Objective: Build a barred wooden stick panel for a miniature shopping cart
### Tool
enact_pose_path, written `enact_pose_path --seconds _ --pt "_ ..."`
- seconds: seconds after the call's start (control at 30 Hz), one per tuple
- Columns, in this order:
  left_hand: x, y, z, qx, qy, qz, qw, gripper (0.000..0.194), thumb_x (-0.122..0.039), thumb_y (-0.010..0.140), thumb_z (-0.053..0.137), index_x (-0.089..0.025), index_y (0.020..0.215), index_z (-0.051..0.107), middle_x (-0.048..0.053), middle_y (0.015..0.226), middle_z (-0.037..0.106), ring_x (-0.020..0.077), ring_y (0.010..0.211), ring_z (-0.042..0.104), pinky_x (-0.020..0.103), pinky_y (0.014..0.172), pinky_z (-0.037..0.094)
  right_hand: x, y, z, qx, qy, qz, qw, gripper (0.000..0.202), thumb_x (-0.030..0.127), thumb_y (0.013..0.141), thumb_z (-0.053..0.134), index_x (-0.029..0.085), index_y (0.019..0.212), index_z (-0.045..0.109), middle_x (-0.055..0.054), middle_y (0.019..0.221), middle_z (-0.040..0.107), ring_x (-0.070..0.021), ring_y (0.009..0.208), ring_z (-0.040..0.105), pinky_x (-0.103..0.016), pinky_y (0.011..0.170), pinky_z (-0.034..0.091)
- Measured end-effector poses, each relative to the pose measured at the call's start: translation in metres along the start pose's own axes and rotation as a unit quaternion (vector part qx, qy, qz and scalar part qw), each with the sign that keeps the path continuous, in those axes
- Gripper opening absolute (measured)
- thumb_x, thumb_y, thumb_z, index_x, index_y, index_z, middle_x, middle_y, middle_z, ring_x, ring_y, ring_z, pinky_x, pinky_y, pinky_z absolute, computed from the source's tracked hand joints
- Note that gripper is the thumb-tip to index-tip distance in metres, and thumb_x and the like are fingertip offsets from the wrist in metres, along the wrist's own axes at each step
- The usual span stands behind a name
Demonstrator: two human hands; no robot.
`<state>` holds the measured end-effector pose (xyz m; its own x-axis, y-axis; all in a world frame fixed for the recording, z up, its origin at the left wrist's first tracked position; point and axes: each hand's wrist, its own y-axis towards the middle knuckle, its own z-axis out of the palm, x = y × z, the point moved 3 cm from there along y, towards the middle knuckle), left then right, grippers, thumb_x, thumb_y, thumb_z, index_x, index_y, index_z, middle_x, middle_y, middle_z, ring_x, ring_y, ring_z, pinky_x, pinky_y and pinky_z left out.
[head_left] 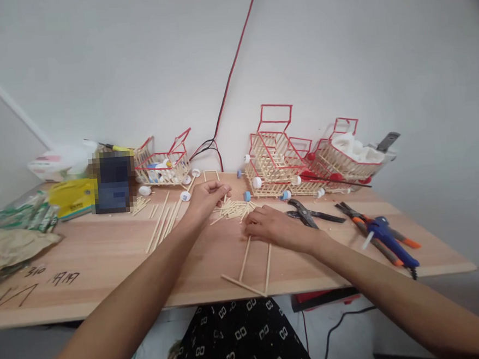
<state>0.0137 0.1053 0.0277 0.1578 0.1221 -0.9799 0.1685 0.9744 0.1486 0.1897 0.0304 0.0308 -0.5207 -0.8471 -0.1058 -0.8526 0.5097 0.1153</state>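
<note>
My left hand (208,199) is closed in a pinch above a pile of short wooden sticks (236,209). A short stick seems to poke out below its fingertips. My right hand (269,227) is curled over the far end of a stick frame (243,260), its fingers closed on it and hiding that end. The frame's two long sticks run toward the table's front edge, joined by a crosspiece. Several long sticks (164,224) lie left of my left forearm. Beyond my left hand is another small stick rectangle (212,174), partly covered.
Stick-built carts with red rims stand along the wall: one cart (162,165) left, a stacked group (275,160) right, a filled cart (350,152) beyond. Black pliers (304,214), orange-handled pliers (361,227) and a blue glue gun (391,240) lie right. Bags (18,244) crowd the left.
</note>
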Motion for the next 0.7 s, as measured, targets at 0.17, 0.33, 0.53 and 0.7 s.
enact_pose_path --seconds 0.17,0.33,0.53,0.7 --pt "-0.003 -0.001 0.001 -0.007 0.008 -0.01 1.0 0.024 -0.036 0.064 0.075 -0.013 0.067 0.068 0.005 0.066 0.066 0.008 0.05 0.047 0.021 0.048 0.037 -0.013 0.004 0.008 0.001 -0.001 -0.024 1.0 0.017 0.028 0.096 0.049 0.02 0.1 0.064 -0.006 0.1 0.065 -0.0189 0.097 0.053 -0.033 0.083 0.037" --pt "-0.002 -0.003 0.003 -0.006 0.008 -0.017 1.0 0.026 -0.037 0.061 0.078 -0.013 0.066 0.069 0.004 0.063 0.065 0.0078 0.048 0.046 0.021 0.046 0.035 -0.016 0.008 0.008 0.006 0.017 0.022 1.0 0.022 0.033 0.096 0.048 0.018 0.098 0.064 -0.007 0.093 0.067 -0.0195 0.091 0.056 -0.035 0.084 0.039" --pt "0.01 -0.004 0.008 0.034 -0.069 -0.046 0.996 0.03 -0.04 0.063 0.078 -0.013 0.068 0.067 -0.002 0.051 0.053 0.0049 0.043 0.04 0.019 0.041 0.027 -0.043 -0.038 -0.03 -0.127 0.022 0.214 0.968 0.027 0.032 0.097 0.042 0.018 0.099 0.065 -0.01 0.096 0.069 -0.0221 0.091 0.061 -0.035 0.082 0.044" --pt "0.017 -0.011 0.019 0.068 -0.125 -0.096 0.985 0.031 -0.037 0.06 0.081 -0.012 0.07 0.065 -0.001 0.057 0.057 0.0053 0.048 0.047 0.018 0.045 0.034 -0.065 -0.137 -0.052 -0.184 -0.061 0.49 0.85 0.024 0.032 0.092 0.045 0.018 0.094 0.065 -0.01 0.093 0.069 -0.0242 0.085 0.063 -0.035 0.076 0.046"
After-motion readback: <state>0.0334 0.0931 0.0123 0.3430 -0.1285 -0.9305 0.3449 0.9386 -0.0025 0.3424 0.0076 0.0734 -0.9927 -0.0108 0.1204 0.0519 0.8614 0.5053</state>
